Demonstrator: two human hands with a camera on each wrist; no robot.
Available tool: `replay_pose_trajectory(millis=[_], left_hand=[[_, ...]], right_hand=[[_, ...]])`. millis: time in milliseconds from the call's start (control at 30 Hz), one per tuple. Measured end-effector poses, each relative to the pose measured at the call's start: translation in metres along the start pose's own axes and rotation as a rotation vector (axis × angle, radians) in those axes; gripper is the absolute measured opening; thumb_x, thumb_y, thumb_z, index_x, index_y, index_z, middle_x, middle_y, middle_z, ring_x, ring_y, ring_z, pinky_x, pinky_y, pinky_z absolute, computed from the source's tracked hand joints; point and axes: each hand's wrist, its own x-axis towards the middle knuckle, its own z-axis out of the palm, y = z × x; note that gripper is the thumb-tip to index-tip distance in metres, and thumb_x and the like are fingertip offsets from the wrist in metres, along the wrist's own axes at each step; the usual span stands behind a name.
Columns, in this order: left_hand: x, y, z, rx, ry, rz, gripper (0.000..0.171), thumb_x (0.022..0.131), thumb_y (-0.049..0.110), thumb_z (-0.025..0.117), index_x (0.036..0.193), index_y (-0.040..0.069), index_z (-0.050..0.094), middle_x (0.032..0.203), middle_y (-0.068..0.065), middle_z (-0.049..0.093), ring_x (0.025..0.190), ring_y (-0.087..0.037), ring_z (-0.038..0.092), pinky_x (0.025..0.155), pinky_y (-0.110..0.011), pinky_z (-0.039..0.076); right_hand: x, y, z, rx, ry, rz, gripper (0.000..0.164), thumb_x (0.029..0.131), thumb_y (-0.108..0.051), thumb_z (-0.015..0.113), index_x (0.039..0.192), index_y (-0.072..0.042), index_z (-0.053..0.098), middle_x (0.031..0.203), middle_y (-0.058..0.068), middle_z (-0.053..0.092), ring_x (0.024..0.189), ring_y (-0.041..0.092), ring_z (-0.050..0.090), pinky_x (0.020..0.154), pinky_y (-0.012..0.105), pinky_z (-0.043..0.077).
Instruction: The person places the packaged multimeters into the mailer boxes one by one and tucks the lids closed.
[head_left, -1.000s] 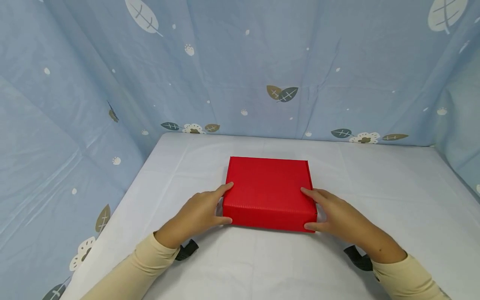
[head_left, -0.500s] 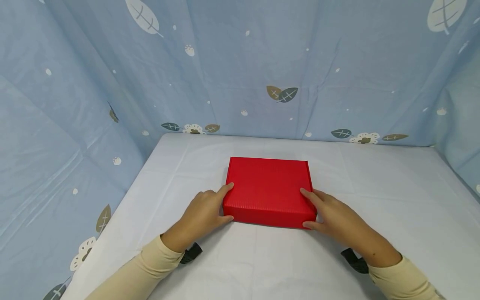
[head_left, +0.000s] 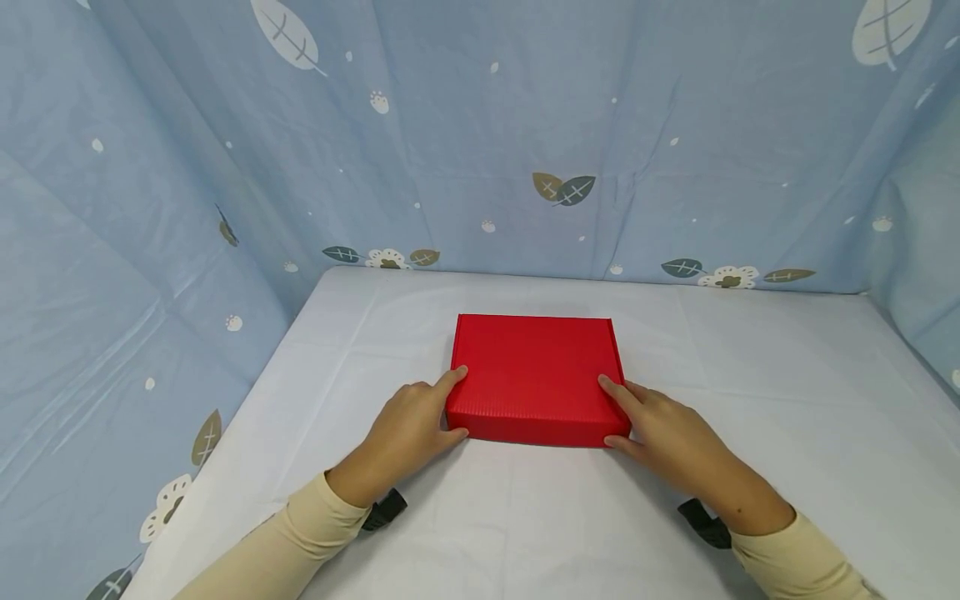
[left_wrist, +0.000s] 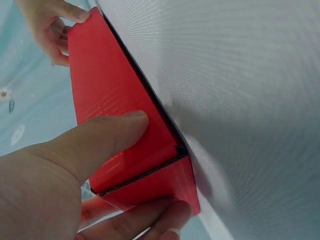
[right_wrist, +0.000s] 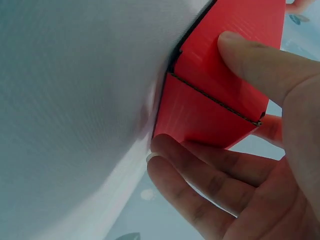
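Note:
A flat red cardboard box (head_left: 536, 367) lies closed on the white-covered table, its long front side toward me. My left hand (head_left: 408, 429) grips its near left corner, thumb on the front face and a finger over the top edge. At the near right corner my right hand (head_left: 663, 433) holds it the same way. In the left wrist view the left thumb (left_wrist: 120, 132) presses the red front, with other fingers along the short side. The right wrist view shows the right thumb (right_wrist: 245, 55) on the front and fingers (right_wrist: 200, 165) against the short side, where corrugated edges show.
A white cloth (head_left: 525, 517) covers the table (head_left: 780, 400). Blue curtains (head_left: 465, 125) with leaf and flower prints stand behind it and along the left and right. Black straps (head_left: 384, 510) show below both wrists.
The box's near lower edge has shifted slightly up in the head view, and its front face looks shorter. Its right side and the right hand have moved slightly left. Both hands keep their grip.

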Motion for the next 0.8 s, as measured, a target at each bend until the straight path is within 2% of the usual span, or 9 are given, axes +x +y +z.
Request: replay_pose_trajectory(millis=[267, 400, 600, 733, 800], left_hand=[[0.0, 0.0, 0.002, 0.003, -0.011, 0.006, 0.082, 0.07, 0.025, 0.091, 0.141, 0.009, 0.054, 0.073, -0.001, 0.064, 0.066, -0.011, 0.056, 0.063, -0.026, 0.047], [0.0, -0.001, 0.001, 0.01, -0.023, 0.017, 0.084, 0.07, 0.027, 0.091, 0.143, 0.01, 0.052, 0.08, -0.003, 0.068, 0.069, -0.012, 0.059, 0.065, -0.027, 0.048], [-0.002, -0.005, -0.003, 0.039, -0.024, 0.03, 0.086, 0.072, 0.034, 0.089, 0.145, 0.012, 0.05, 0.102, -0.006, 0.073, 0.089, -0.021, 0.068, 0.079, -0.037, 0.053], [-0.004, -0.005, -0.01, 0.048, -0.035, 0.013, 0.078, 0.081, 0.042, 0.081, 0.146, 0.012, 0.05, 0.115, -0.007, 0.073, 0.099, -0.024, 0.07, 0.084, -0.041, 0.054], [-0.004, -0.006, -0.015, 0.054, -0.019, 0.015, 0.073, 0.085, 0.044, 0.075, 0.146, 0.013, 0.05, 0.122, -0.008, 0.071, 0.106, -0.026, 0.069, 0.088, -0.044, 0.054]], right_hand=[[-0.001, 0.001, 0.0, 0.018, -0.009, 0.014, 0.083, 0.075, -0.027, 0.088, 0.145, -0.005, 0.049, 0.129, 0.028, 0.061, 0.113, 0.045, 0.063, 0.078, 0.048, 0.06], [-0.001, 0.0, -0.001, 0.003, 0.001, 0.018, 0.084, 0.073, -0.03, 0.089, 0.145, -0.008, 0.051, 0.126, 0.025, 0.064, 0.109, 0.043, 0.065, 0.074, 0.047, 0.061], [0.0, 0.002, -0.004, -0.02, 0.001, 0.019, 0.081, 0.074, -0.033, 0.088, 0.143, -0.011, 0.053, 0.122, 0.021, 0.067, 0.105, 0.039, 0.067, 0.072, 0.046, 0.061], [0.0, 0.003, -0.007, -0.005, 0.008, 0.016, 0.075, 0.078, -0.036, 0.085, 0.142, -0.011, 0.055, 0.122, 0.019, 0.068, 0.107, 0.038, 0.067, 0.079, 0.051, 0.059], [0.0, 0.003, -0.009, 0.013, 0.018, 0.025, 0.072, 0.08, -0.037, 0.082, 0.142, -0.012, 0.054, 0.126, 0.019, 0.066, 0.111, 0.039, 0.065, 0.084, 0.054, 0.058]])
